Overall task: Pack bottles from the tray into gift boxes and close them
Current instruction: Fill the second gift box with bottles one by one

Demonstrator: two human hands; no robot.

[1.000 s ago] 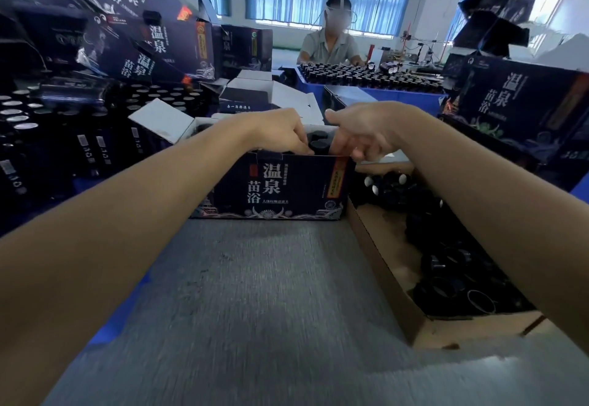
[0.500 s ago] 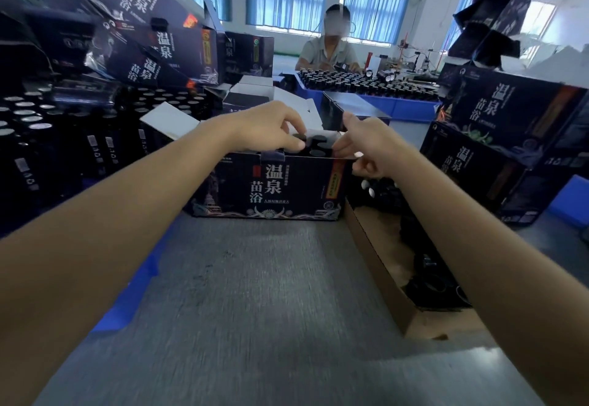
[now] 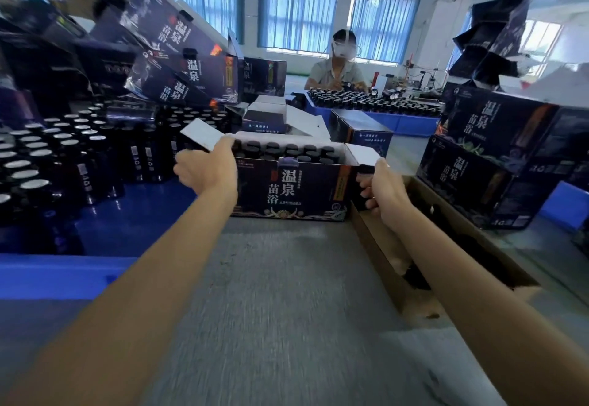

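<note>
Right now the left hand (image 3: 208, 169) is gripping the left end of the open gift box (image 3: 291, 190). Its fingers are curling over the top edge just under the white left flap (image 3: 200, 134), which is sticking up and outward. The right hand (image 3: 381, 188) is clasping the box's opposite end, fingers wrapping around the dark corner and thumb pointing up beside the right flap (image 3: 361, 154). Between the 2 hands the box is standing upright on the grey desk (image 3: 271, 310) with its top lying open, and black-capped bottles (image 3: 287, 150) are filling it in rows. Left of the left hand, a blue tray (image 3: 63, 273) is holding many more tray bottles (image 3: 63, 157), all standing upright. Just below and right of the right hand, a brown cardboard tray (image 3: 379, 262) is lying on the desk with dark items inside, too blurred to name. Beyond the right hand, closed gift boxes (image 3: 487, 157) are sitting stacked. Far past both hands, another person (image 3: 334, 70) is sitting behind more bottles.
</note>
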